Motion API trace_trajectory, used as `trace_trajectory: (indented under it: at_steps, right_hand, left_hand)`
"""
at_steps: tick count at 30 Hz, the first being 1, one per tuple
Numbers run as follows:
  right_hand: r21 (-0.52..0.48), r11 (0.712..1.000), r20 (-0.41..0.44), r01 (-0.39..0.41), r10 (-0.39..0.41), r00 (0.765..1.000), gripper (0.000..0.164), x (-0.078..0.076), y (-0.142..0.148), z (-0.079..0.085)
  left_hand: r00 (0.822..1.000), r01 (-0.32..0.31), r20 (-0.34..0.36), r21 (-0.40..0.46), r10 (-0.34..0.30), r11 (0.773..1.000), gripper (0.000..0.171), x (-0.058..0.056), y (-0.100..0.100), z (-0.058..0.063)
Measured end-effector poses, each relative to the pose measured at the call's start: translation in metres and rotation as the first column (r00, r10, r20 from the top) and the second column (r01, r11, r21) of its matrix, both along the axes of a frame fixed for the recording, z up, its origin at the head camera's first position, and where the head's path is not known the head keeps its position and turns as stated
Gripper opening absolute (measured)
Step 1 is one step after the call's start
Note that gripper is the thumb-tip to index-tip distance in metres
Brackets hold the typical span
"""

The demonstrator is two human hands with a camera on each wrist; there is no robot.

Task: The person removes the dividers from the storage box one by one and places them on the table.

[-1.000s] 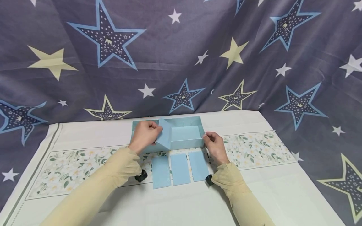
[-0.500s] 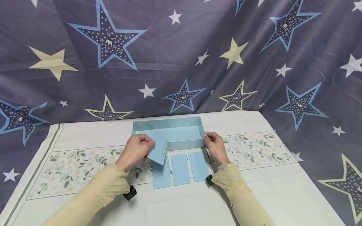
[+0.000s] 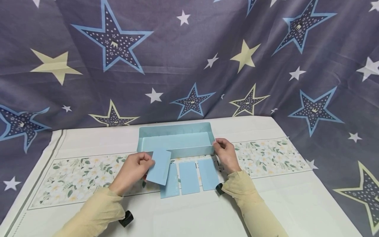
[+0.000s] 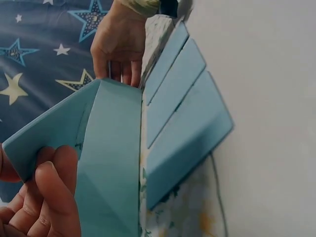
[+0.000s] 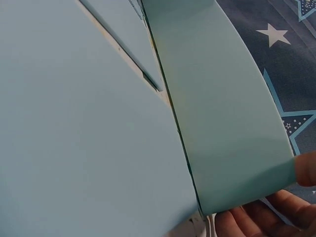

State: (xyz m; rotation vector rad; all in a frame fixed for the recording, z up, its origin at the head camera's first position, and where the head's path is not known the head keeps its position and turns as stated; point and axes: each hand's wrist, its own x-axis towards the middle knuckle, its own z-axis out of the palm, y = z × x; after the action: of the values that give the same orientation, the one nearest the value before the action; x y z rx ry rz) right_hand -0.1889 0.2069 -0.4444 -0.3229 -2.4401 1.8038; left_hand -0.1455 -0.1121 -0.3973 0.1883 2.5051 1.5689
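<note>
In the head view my left hand (image 3: 132, 169) pinches a light blue rectangular panel (image 3: 160, 166) by its left edge. The panel is tilted in front of a long, open-topped light blue box (image 3: 192, 152), overlapping its front wall. Thumb and fingers of my right hand (image 3: 226, 154) grip the box's front right corner; the right wrist view shows fingertips (image 5: 247, 222) under the box's end. Three similar panels lie side by side before the box: a left one (image 3: 169, 190), partly hidden behind the held panel, a middle one (image 3: 189, 179) and a right one (image 3: 208, 174).
The white tablecloth (image 3: 177, 217) carries a floral strip (image 3: 263, 156) running under the panels. Behind the table hangs a dark curtain (image 3: 189, 59) with a star pattern. Black straps (image 3: 126, 219) show below the sleeves.
My left hand has drawn the panel out from over the box, toward me and to the left, uncovering the box's inside. The right hand stays at the box's corner.
</note>
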Motion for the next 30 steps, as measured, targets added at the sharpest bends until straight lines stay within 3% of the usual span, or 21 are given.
trace_trajectory:
  at_steps: [8,13,19,26,30]
  right_hand:
    - [0.009,1.0,-0.011,0.01,-0.009,1.0,0.034,-0.004,0.002,-0.012]
    - [0.021,1.0,-0.036,0.001,-0.001,0.999,0.035,-0.003,0.002,-0.01]
    - [0.008,1.0,-0.029,0.006,-0.005,1.0,0.033,-0.002,0.001,-0.007]
    - [0.072,0.997,-0.068,0.034,-0.029,0.997,0.033,-0.024,0.012,-0.049]
    - [0.074,0.996,-0.067,0.054,-0.049,0.997,0.031,-0.03,0.015,-0.06]
  left_hand:
    - [0.998,-0.056,0.038,-0.029,0.057,0.998,0.014,0.014,-0.008,-0.012]
    - [0.992,-0.095,0.09,0.015,0.093,0.995,0.014,0.02,-0.013,-0.018]
    - [0.98,-0.141,0.144,-0.001,0.14,0.99,0.015,0.024,-0.02,-0.024]
    - [0.97,-0.167,0.176,-0.004,0.165,0.986,0.018,0.026,-0.026,-0.03]
    - [0.966,-0.175,0.188,-0.022,0.176,0.984,0.017,0.026,-0.027,-0.036]
